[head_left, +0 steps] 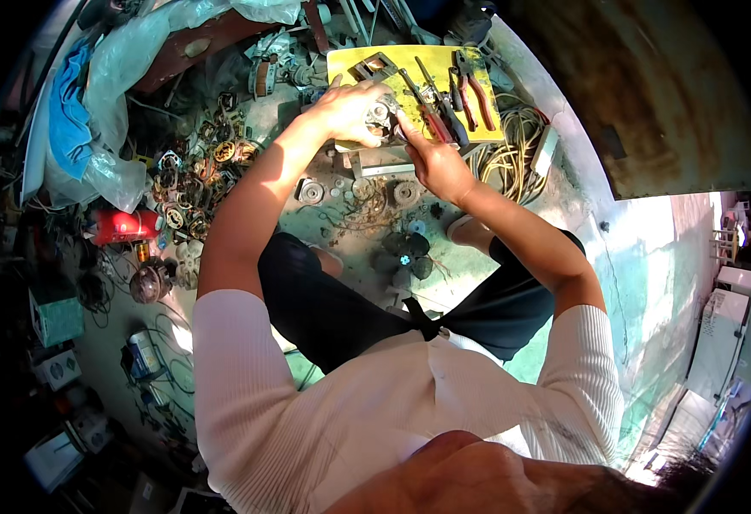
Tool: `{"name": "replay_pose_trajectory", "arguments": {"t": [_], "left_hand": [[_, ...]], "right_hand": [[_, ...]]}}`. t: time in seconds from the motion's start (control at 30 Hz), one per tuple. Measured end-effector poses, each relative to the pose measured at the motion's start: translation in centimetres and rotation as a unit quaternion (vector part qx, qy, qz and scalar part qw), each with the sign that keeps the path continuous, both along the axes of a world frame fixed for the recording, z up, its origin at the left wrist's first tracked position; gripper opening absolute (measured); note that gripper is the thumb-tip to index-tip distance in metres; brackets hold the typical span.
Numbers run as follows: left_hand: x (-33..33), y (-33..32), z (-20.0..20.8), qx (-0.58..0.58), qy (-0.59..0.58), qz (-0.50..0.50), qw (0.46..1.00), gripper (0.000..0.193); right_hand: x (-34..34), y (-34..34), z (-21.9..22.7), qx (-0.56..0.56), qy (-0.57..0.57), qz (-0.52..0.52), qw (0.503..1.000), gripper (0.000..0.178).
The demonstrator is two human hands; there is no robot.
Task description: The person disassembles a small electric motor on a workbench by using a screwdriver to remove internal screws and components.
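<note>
My left hand (351,113) curls around the left side of a grey, rounded metal machine part (382,117), with the fingers over its far edge. From the right, my right hand (442,168) meets the same part, one finger laid along its right edge; its other fingers are folded underneath and partly hidden. The part sits over the near edge of a yellow board (341,62). Just right of it on the board lie screwdrivers (437,124), one with a red handle, and red-handled pliers (475,96). A metal bracket-like piece (375,67) lies at the far left of the board.
Coiled yellowish cable (512,154) lies right of the board. A heap of copper-wound motor parts (212,158) spreads to the left, near a red cylinder (125,226). Round metal pieces (310,192) and dark parts (406,253) lie on the floor between my feet.
</note>
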State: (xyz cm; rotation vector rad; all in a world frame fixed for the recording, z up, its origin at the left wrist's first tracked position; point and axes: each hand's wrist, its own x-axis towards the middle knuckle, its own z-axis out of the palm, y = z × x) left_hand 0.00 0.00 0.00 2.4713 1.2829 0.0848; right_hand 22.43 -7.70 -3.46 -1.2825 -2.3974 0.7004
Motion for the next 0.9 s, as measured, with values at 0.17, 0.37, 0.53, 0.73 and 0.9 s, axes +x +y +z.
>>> {"name": "replay_pose_trajectory", "arguments": {"t": [0.17, 0.37, 0.53, 0.73, 0.9], "left_hand": [[-0.2, -0.1, 0.7, 0.016, -0.008, 0.058, 0.998, 0.094], [0.8, -1.7, 0.2, 0.009, -0.023, 0.057, 0.998, 0.090], [0.1, -1.3, -0.5, 0.002, -0.021, 0.031, 0.999, 0.093], [0.3, -0.6, 0.3, 0.009, 0.024, 0.022, 0.999, 0.094], [0.5, -0.9, 0.8, -0.015, 0.072, 0.029, 0.997, 0.103]], "right_hand": [[-5.7, -1.1, 1.1, -0.130, 0.156, -0.205, 0.957, 0.065], [-4.2, -3.1, -1.0, 0.015, 0.126, -0.209, 0.970, 0.061], [0.7, -0.3, -1.0, 0.149, -0.005, 0.000, 0.989, 0.073], [1.8, 2.0, -0.8, 0.140, -0.034, 0.079, 0.986, 0.077], [1.9, -1.0, 2.8, 0.056, 0.182, -0.113, 0.975, 0.048]]}}
